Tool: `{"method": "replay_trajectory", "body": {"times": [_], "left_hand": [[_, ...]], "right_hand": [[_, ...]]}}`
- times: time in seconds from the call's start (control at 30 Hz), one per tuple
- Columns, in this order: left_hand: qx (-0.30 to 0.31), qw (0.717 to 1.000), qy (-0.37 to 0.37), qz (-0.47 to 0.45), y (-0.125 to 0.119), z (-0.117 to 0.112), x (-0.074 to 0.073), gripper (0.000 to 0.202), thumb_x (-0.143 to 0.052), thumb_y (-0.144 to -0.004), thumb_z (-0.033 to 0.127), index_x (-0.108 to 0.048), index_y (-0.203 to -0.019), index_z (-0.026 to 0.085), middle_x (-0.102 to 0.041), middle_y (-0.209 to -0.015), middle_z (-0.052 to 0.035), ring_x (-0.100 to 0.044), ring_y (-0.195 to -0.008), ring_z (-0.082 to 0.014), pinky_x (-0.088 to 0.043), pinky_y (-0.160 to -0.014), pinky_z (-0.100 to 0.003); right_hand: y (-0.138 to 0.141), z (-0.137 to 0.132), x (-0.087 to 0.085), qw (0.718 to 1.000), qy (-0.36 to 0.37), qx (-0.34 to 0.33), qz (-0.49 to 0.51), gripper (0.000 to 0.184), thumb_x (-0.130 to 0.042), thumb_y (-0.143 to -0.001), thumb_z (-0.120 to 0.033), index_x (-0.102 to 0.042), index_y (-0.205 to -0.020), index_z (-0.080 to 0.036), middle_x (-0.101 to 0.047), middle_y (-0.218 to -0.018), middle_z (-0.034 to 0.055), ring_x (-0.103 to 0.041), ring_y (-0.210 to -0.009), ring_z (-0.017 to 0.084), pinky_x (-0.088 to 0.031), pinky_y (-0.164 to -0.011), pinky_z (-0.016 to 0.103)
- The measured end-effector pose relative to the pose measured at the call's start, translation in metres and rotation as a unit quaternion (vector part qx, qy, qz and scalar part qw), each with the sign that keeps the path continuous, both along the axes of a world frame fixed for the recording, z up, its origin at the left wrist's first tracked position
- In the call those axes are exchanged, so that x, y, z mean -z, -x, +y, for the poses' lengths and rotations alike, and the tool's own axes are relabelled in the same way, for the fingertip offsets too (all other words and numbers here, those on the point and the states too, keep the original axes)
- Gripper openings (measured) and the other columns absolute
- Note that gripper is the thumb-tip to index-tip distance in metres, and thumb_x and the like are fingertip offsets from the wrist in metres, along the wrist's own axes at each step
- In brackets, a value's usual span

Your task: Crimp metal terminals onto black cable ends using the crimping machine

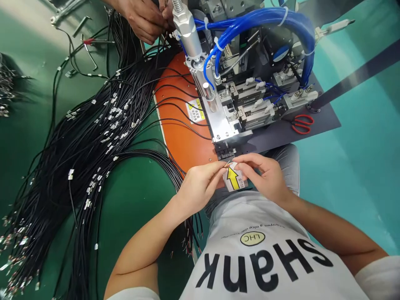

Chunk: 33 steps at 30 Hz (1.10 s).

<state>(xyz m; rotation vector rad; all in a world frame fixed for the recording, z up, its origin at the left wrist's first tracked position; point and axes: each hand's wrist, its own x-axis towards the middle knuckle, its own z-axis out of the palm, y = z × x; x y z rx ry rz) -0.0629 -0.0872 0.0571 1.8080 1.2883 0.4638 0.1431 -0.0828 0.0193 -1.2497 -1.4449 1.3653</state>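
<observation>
In front of my lap, my left hand (201, 183) pinches the end of a cable between thumb and forefinger. Thin stripped wires (228, 163) poke out of that pinch toward my right hand (265, 173). The right thumb and forefinger are closed at the tips of those wires. Just below the fingertips is a white label with a yellow arrow (233, 179). Directly beyond the hands stands a metal clamp machine (215, 112), with several black cables (179, 121) leading into it across an orange plate (187, 146).
A large bundle of black cables (103, 125) with white tags spreads over the green table (140, 233). Another person's hand (145, 18) works at the top. Blue air tubes (265, 16) arch over the machine. Red-handled pliers (302, 124) lie at right; hex keys (90, 52) lie upper left.
</observation>
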Motion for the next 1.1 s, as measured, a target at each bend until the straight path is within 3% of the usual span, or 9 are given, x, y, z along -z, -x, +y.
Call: {"method": "replay_trajectory", "body": {"times": [0.27,0.43,0.5,0.6,0.67,0.73,0.83,0.93,1.1], "left_hand": [[-0.049,0.998,-0.031,0.017,-0.006,-0.004,0.004,0.022,-0.049,-0.099,0.030,-0.068,-0.104,0.020,-0.070,-0.079,-0.0007,-0.061,-0.066,-0.0114,-0.046,-0.066,-0.023],[-0.108,0.992,-0.069,0.016,-0.010,-0.007,0.015,0.021,-0.051,-0.097,0.029,-0.068,-0.102,0.018,-0.071,-0.079,-0.0013,-0.062,-0.064,-0.0105,-0.047,-0.064,-0.021],[-0.121,0.991,-0.065,0.005,-0.011,-0.008,0.019,0.020,-0.052,-0.097,0.029,-0.068,-0.101,0.018,-0.071,-0.081,-0.0010,-0.062,-0.064,-0.0097,-0.048,-0.063,-0.020],[-0.121,0.990,-0.066,-0.010,-0.012,-0.011,0.021,0.017,-0.055,-0.095,0.027,-0.069,-0.101,0.019,-0.072,-0.082,-0.0005,-0.062,-0.064,-0.0092,-0.048,-0.064,-0.020],[-0.121,0.990,-0.072,-0.014,-0.013,-0.012,0.021,0.017,-0.056,-0.095,0.027,-0.069,-0.102,0.019,-0.072,-0.082,-0.0011,-0.062,-0.064,-0.0093,-0.048,-0.063,-0.021],[-0.126,0.989,-0.080,-0.021,-0.015,-0.013,0.021,0.017,-0.057,-0.094,0.026,-0.070,-0.102,0.018,-0.072,-0.085,-0.0026,-0.062,-0.068,-0.0105,-0.049,-0.066,-0.022],[-0.150,0.984,-0.067,-0.069,-0.017,-0.014,0.022,0.017,-0.060,-0.092,0.027,-0.070,-0.103,0.019,-0.071,-0.092,-0.0052,-0.064,-0.079,-0.0138,-0.052,-0.071,-0.025],[-0.185,0.967,0.022,-0.174,-0.019,-0.014,0.022,0.021,-0.062,-0.091,0.030,-0.069,-0.109,0.020,-0.068,-0.101,-0.0074,-0.065,-0.085,-0.0156,-0.054,-0.067,-0.024],[-0.225,0.916,0.166,-0.287,-0.018,-0.006,0.022,0.018,-0.069,-0.086,0.033,-0.071,-0.093,0.017,-0.065,-0.092,-0.0054,-0.059,-0.066,-0.0100,-0.051,-0.056,-0.022]], "right_hand": [[0.002,-0.012,-0.003,0.983,-0.161,-0.026,-0.086,0.032,-0.056,-0.095,-0.018,-0.068,-0.122,-0.029,-0.072,-0.105,0.0047,-0.067,-0.090,0.018,-0.054,-0.075,0.033],[-0.001,-0.019,0.014,0.930,-0.302,-0.093,-0.187,0.046,-0.058,-0.092,-0.015,-0.058,-0.137,-0.028,-0.073,-0.115,0.0061,-0.069,-0.090,0.020,-0.050,-0.076,0.037],[0.000,-0.017,0.015,0.944,-0.273,-0.070,-0.171,0.039,-0.059,-0.092,-0.018,-0.062,-0.130,-0.027,-0.074,-0.112,0.0061,-0.068,-0.086,0.019,-0.050,-0.074,0.036],[0.003,-0.008,0.009,0.991,-0.110,-0.011,-0.082,0.017,-0.064,-0.091,-0.029,-0.070,-0.106,-0.024,-0.073,-0.094,0.0048,-0.064,-0.074,0.016,-0.050,-0.066,0.032],[0.007,-0.002,0.005,1.000,0.003,-0.010,-0.014,0.017,-0.068,-0.088,-0.037,-0.069,-0.094,-0.021,-0.069,-0.081,0.0026,-0.060,-0.064,0.014,-0.048,-0.058,0.029],[0.010,0.002,0.003,0.997,0.065,-0.025,0.031,0.020,-0.069,-0.086,-0.039,-0.067,-0.087,-0.019,-0.067,-0.075,0.0013,-0.057,-0.059,0.012,-0.045,-0.054,0.027],[0.014,0.004,0.005,0.993,0.096,-0.024,0.062,0.020,-0.072,-0.083,-0.038,-0.067,-0.083,-0.019,-0.065,-0.072,0.0004,-0.055,-0.056,0.011,-0.044,-0.052,0.026],[0.015,0.003,0.008,0.991,0.113,-0.020,0.075,0.021,-0.073,-0.082,-0.039,-0.066,-0.083,-0.019,-0.064,-0.069,-0.0006,-0.055,-0.054,0.011,-0.043,-0.050,0.025],[0.014,0.001,0.007,0.992,0.108,-0.024,0.059,0.019,-0.071,-0.084,-0.037,-0.064,-0.081,-0.019,-0.063,-0.071,-0.0007,-0.053,-0.055,0.010,-0.040,-0.050,0.025]]}}
